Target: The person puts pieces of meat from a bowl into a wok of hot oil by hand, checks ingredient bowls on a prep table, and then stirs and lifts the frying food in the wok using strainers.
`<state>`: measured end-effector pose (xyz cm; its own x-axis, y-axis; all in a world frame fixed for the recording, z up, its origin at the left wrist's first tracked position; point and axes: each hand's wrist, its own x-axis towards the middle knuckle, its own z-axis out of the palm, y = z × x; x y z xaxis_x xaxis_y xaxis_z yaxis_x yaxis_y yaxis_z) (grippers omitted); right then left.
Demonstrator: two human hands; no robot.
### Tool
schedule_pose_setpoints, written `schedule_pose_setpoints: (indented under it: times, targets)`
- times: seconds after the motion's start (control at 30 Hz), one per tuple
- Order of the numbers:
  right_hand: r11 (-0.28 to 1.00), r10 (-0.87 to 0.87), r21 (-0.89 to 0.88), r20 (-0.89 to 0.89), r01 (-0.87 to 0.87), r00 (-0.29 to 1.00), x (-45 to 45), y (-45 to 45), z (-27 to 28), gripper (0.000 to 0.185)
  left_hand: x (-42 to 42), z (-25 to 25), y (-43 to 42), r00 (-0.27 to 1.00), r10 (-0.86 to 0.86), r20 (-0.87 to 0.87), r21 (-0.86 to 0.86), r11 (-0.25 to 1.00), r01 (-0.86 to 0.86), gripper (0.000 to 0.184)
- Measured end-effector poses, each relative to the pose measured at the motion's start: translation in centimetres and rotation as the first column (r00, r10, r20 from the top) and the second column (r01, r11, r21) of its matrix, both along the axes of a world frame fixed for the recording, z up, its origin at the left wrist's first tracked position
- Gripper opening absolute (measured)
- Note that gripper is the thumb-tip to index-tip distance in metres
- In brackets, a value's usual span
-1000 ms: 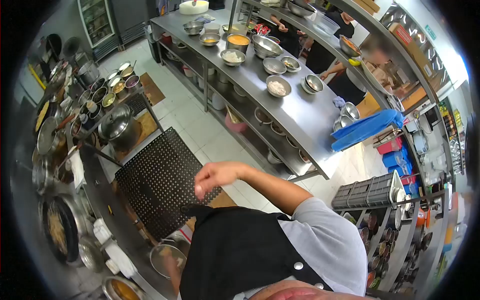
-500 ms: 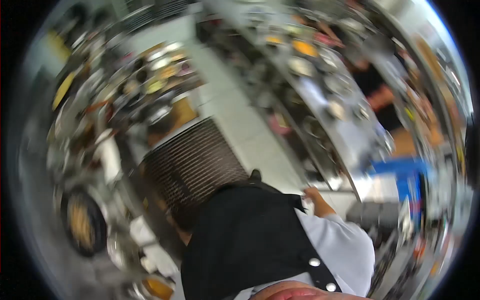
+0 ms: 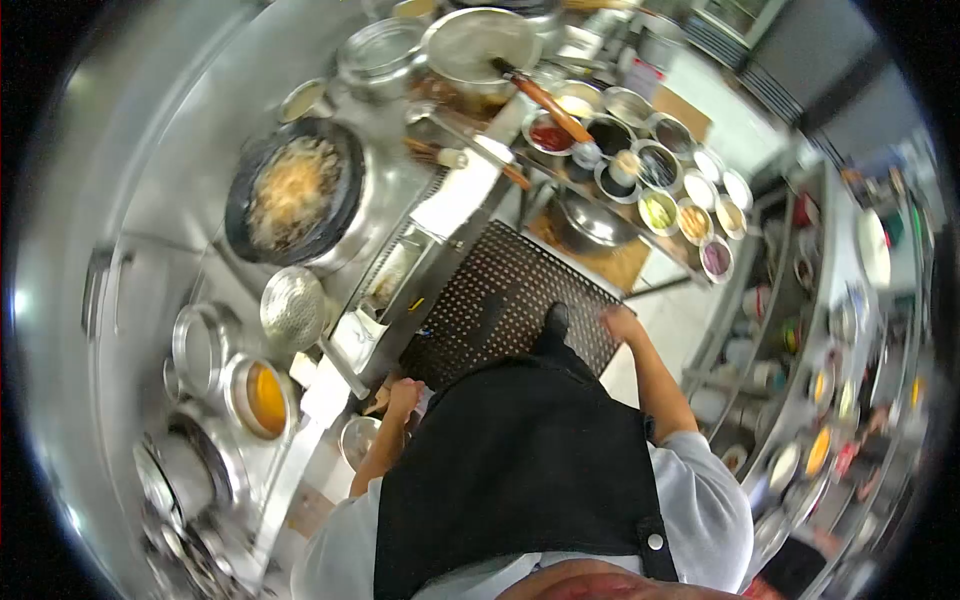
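My left hand [image 3: 405, 398] hangs low beside the stove's front edge, its fingers curled closed, with a small pale thing next to them that I cannot make out. On my other side, my right hand [image 3: 622, 323] is held out over the perforated floor mat [image 3: 510, 290]; motion smears its fingers. Nearest my left hand on the stove lies a perforated skimmer [image 3: 292, 308], its handle reaching over the front edge. Beyond it a black wok [image 3: 240, 215] holds golden food in frothing liquid. A metal pot [image 3: 235, 390] with yellow-orange contents stands closer to me.
Ahead, several bowls of sauces and chopped ingredients [image 3: 658, 212] crowd a side stand, with a wooden-handled pan [image 3: 480, 45] beside them. A metal bowl [image 3: 595, 220] sits below. Shelving with dishes [image 3: 770, 290] runs along the right. Stacked pots [image 3: 175, 480] stand at the lower left.
My view has swung left toward the stove, so the wok and skimmer now show plainly. My left hand has come into view. My right hand now appears farther forward.
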<state>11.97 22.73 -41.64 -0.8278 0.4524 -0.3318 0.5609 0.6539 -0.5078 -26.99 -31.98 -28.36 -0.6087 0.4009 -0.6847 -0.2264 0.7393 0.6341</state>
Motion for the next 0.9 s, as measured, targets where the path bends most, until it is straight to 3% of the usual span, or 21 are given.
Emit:
schedule_pose_setpoints:
  times: [0.03, 0.07, 0.1, 0.17, 0.23, 0.27, 0.33, 0.37, 0.4, 0.43, 0.47, 0.5, 0.57, 0.63, 0.67, 0.73, 0.77, 0.83, 0.9]
  targets:
    - [0.895, -0.294, -0.336, 0.047, 0.292, 0.955, -8.3, 1.9, 9.9, 0.052, 1.6, 3.3, 1.3, 0.962, 0.254, 0.097, -0.044, 0.967, -0.250, 0.023]
    - [0.816, -0.442, -0.442, -0.058, 0.374, 0.895, -15.2, 2.4, 16.0, 0.053, 1.3, -2.0, -2.0, 0.971, 0.200, 0.128, -0.033, 0.980, -0.197, 0.019]
    - [0.715, -0.586, -0.553, -0.139, 0.428, 0.798, -20.5, 4.0, 19.1, 0.055, 1.8, -3.5, -4.2, 0.959, 0.259, 0.117, -0.026, 0.966, -0.258, 0.019]
    - [0.736, -0.556, -0.568, -0.196, 0.369, 0.808, -30.0, 9.6, 14.2, 0.057, 4.1, -3.8, -6.4, 0.785, 0.275, 0.555, 0.212, 0.865, -0.454, 0.018]
    - [0.585, -0.602, -0.748, -0.142, 0.313, 0.786, -35.8, 9.4, 19.6, 0.060, 7.6, 1.3, -2.4, 0.702, 0.646, 0.300, 0.059, 0.722, -0.689, 0.018]
    - [0.576, -0.532, -0.773, -0.108, 0.266, 0.840, -38.3, 10.1, 21.0, 0.062, 9.6, 4.5, 0.1, 0.618, 0.774, 0.139, 0.022, 0.622, -0.783, 0.019]
    - [0.631, -0.354, -0.743, -0.017, 0.225, 0.935, -41.2, 10.3, 26.7, 0.058, 8.9, 6.7, 3.3, 0.689, 0.725, 0.001, 0.109, 0.684, -0.721, 0.022]
    - [0.666, -0.220, -0.716, 0.080, 0.210, 0.972, -42.6, 10.2, 28.5, 0.053, 6.9, 9.6, 5.6, 0.795, 0.593, -0.129, 0.123, 0.805, -0.580, 0.022]
    - [0.772, -0.165, -0.621, 0.007, 0.133, 0.986, -44.3, 10.5, 27.6, 0.035, 4.1, 14.1, 9.2, 0.834, 0.499, -0.237, 0.227, 0.863, -0.451, 0.023]
    - [0.785, -0.128, -0.611, 0.006, 0.105, 0.992, -45.7, 10.8, 27.8, 0.035, 1.6, 15.9, 12.1, 0.740, 0.501, -0.449, 0.357, 0.860, -0.366, 0.025]
    - [0.765, -0.150, -0.639, -0.051, 0.083, 0.987, -46.7, 10.7, 28.1, 0.027, -1.5, 21.4, 15.1, 0.782, 0.464, -0.416, 0.306, 0.881, -0.361, 0.031]
    - [0.744, -0.179, -0.665, -0.109, 0.062, 0.978, -47.4, 10.6, 28.5, 0.020, -4.6, 23.1, 17.2, 0.730, 0.474, -0.493, 0.364, 0.874, -0.322, 0.031]
    - [0.663, -0.321, -0.739, -0.138, 0.118, 0.937, -46.3, 8.4, 30.2, 0.017, -11.2, 26.1, 20.3, 0.466, 0.352, -0.812, 0.329, 0.935, -0.132, 0.027]
    - [0.627, -0.335, -0.771, -0.137, 0.112, 0.932, -44.5, 6.2, 31.9, 0.018, -17.2, 28.6, 22.4, 0.263, 0.316, -0.911, 0.320, 0.947, -0.030, 0.025]
    - [0.603, -0.342, -0.782, -0.080, 0.154, 0.936, -43.9, 5.5, 31.4, 0.018, -19.7, 29.0, 22.9, 0.248, 0.344, -0.906, 0.344, 0.938, -0.042, 0.025]
    - [0.466, -0.320, -0.863, 0.039, 0.193, 0.947, -42.5, 4.5, 32.7, 0.019, -23.2, 28.6, 22.9, 0.273, 0.071, -0.959, 0.035, 0.990, -0.135, 0.024]
    - [0.476, -0.319, -0.859, 0.033, 0.191, 0.947, -41.9, 4.8, 32.5, 0.019, -24.1, 27.0, 22.5, 0.270, 0.082, -0.959, 0.046, 0.990, -0.136, 0.024]
    - [0.537, -0.334, -0.821, 0.005, 0.195, 0.942, -41.0, 5.0, 32.1, 0.020, -26.8, 24.2, 22.3, 0.268, -0.047, -0.962, -0.095, 0.981, -0.170, 0.020]
    - [0.579, -0.373, -0.796, -0.067, 0.176, 0.926, -39.4, 3.0, 33.0, 0.021, -27.0, 24.9, 22.1, 0.298, -0.111, -0.948, -0.166, 0.972, -0.168, 0.019]
